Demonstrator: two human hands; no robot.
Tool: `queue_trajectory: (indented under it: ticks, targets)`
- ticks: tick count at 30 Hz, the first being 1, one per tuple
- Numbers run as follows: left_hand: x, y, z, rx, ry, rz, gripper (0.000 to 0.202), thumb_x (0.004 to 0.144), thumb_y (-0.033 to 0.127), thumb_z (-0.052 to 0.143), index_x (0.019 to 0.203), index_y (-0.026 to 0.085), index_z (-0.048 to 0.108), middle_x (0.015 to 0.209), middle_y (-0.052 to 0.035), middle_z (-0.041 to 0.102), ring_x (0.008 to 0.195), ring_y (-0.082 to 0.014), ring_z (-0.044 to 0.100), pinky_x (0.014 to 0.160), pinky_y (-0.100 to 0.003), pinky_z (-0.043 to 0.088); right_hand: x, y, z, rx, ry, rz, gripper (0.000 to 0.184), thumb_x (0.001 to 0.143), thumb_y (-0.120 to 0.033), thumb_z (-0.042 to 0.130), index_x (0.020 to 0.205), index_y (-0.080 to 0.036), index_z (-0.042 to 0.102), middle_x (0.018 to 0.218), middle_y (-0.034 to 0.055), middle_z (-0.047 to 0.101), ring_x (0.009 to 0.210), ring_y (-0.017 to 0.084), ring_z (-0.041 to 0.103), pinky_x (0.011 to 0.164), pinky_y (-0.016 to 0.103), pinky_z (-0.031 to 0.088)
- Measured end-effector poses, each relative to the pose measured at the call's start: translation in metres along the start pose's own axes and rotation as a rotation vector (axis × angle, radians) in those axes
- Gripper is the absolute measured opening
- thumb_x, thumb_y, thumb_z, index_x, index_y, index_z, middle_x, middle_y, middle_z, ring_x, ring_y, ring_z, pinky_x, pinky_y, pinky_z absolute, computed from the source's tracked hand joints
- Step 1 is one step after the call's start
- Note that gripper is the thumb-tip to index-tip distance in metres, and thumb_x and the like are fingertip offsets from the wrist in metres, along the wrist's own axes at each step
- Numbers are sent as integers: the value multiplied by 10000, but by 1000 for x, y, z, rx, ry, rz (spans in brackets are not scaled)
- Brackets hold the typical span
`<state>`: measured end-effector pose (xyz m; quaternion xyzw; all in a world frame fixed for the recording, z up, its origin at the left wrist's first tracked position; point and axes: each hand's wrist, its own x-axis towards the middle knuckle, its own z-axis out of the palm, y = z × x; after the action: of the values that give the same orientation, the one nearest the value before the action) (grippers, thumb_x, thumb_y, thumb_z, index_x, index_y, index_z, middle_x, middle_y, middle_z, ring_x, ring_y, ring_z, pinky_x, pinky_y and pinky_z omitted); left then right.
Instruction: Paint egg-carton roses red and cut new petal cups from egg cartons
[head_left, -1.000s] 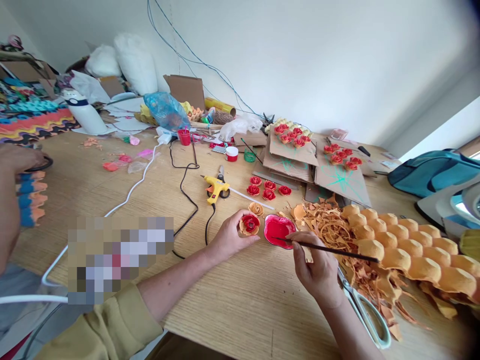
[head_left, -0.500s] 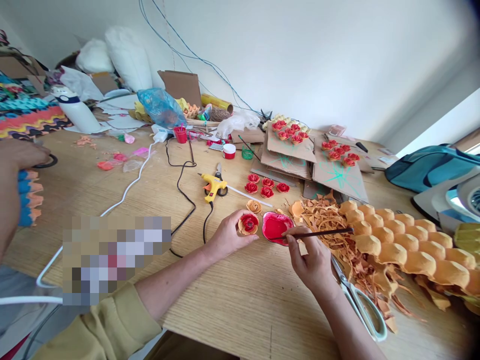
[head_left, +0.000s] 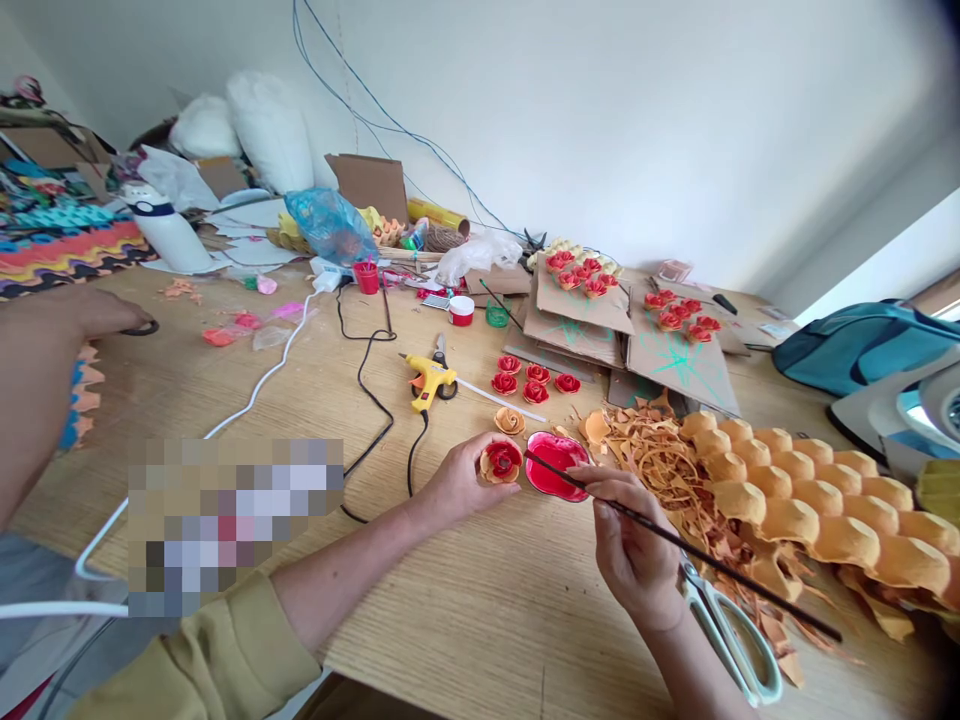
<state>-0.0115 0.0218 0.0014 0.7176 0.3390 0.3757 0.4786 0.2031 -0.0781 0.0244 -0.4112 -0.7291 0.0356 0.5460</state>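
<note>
Between the fingers of my left hand (head_left: 459, 482) is a paper rose (head_left: 501, 461), red at its centre and still orange on its outer petals. My right hand (head_left: 634, 540) grips a long dark paintbrush (head_left: 720, 556) whose tip points at the rose, over the left rim of a dish of red paint (head_left: 553, 470). Whether the tip touches the petals I cannot tell. An unpainted orange rose (head_left: 509, 421) lies just beyond my left hand. Several red roses (head_left: 537, 374) sit behind it.
A yellow glue gun (head_left: 431, 380) with a black cord lies beyond my left hand. On the right are pale-handled scissors (head_left: 731, 630), orange scraps (head_left: 660, 460) and an egg tray (head_left: 817, 490). Cardboard sheets (head_left: 675, 360) bear more roses. At left, another person's hand (head_left: 97, 310) reaches in.
My right hand has turned the brush: its tip has left the paint dish and moved left toward the rose, its handle now slanting down to the right. The other person's hand has shifted right.
</note>
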Motion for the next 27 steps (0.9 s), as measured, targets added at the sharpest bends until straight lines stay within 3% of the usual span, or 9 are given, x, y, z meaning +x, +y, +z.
queue_trajectory:
  ticks: [7,14,22,27]
  targets:
    - [0,-1,1,-46,-34,0,411,713,235,832,1087,169,675,1108,-91,762,1038,-251,703,955,-346,523,5,-7,1,-61,-79,-83,256,955,-43,527,1131,-213,603,1130,99,743,1042,185,736,867,310,611]
    - [0,-1,1,-92,-40,16,413,719,235,833,1097,168,684,1127,-96,760,1061,-259,702,990,-367,523,3,-5,-2,-73,-175,-115,301,950,-37,530,1184,-212,598,1192,126,739,1116,207,727,913,336,610]
    - [1,-1,0,-82,12,40,402,718,194,830,1091,174,683,1135,-82,757,1081,-249,701,1017,-361,524,6,-6,-7,-125,-245,-177,301,933,-28,523,1153,-221,592,1149,110,752,1058,190,738,919,334,616]
    - [1,-2,0,-74,-8,43,420,721,174,825,1114,176,678,1146,-79,757,1076,-240,703,1017,-360,525,6,-6,-7,-160,-233,-237,337,918,-5,506,1167,-215,592,1148,116,763,1077,194,740,933,349,622]
